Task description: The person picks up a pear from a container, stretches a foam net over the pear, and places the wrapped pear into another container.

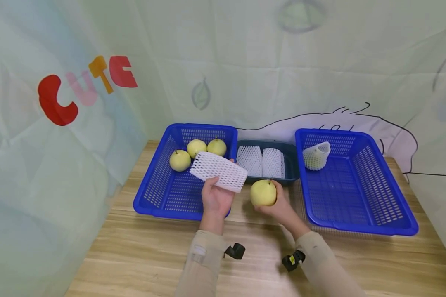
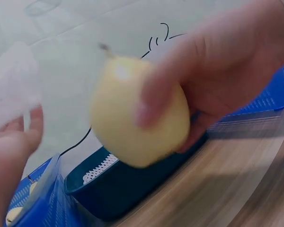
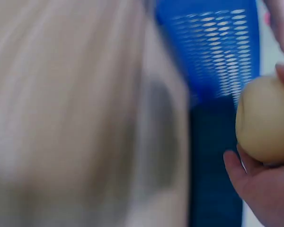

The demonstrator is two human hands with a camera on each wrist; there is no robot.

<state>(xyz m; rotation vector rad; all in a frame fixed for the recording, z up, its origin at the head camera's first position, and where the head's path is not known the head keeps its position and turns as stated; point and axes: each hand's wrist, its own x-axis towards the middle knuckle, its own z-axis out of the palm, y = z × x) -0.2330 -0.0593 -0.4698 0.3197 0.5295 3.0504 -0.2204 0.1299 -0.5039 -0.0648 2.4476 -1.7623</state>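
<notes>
1. A white foam fruit net (image 1: pixel 218 170) is pinched between thumb and fingers by the left hand (image 1: pixel 217 201), over the left blue basket's (image 1: pixel 148 208) right side.
2. A pale yellow pear (image 1: pixel 263 193) is gripped in the right hand's (image 1: pixel 281 207) curled fingers, on the near side of the dark green tray (image 1: pixel 291 159).
3. Three other pears (image 1: pixel 180 161) are held in the left basket's far part.

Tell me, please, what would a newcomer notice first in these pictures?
Probably the pale yellow fruit in the right hand, in front of the dark green tray. Beside it, the left hand holds a white foam net partly over the left blue basket. On the backdrop at left, the colourful letters CUTE also stand out.
</notes>
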